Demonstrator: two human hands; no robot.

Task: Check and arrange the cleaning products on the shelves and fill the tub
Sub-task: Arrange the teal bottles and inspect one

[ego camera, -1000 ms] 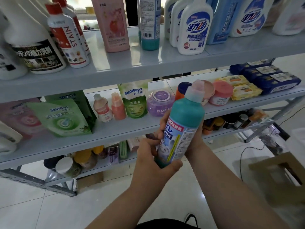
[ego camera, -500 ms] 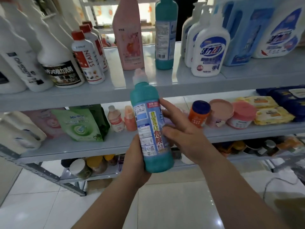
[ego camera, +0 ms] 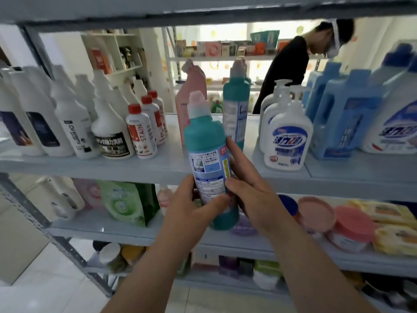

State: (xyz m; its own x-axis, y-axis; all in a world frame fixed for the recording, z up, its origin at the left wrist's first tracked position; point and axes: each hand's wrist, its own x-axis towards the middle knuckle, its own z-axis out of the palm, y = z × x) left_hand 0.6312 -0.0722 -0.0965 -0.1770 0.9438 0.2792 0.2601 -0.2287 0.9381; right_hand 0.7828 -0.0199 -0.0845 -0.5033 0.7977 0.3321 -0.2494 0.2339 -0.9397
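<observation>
Upright, the teal plastic pink-capped bottle [ego camera: 208, 154] was held between both hands: left hand [ego camera: 189, 207] gripped its lower label, right hand [ego camera: 251, 196] clasped its right side.

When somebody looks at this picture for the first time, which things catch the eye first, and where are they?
First, the teal bottle with a pale pink cap, held nearly upright in the middle by the left hand and the right hand, before the upper shelf. Next, a matching bottle standing on that shelf just behind it, beside a pink bottle. A person in black bends behind the shelving, upper right.
</observation>
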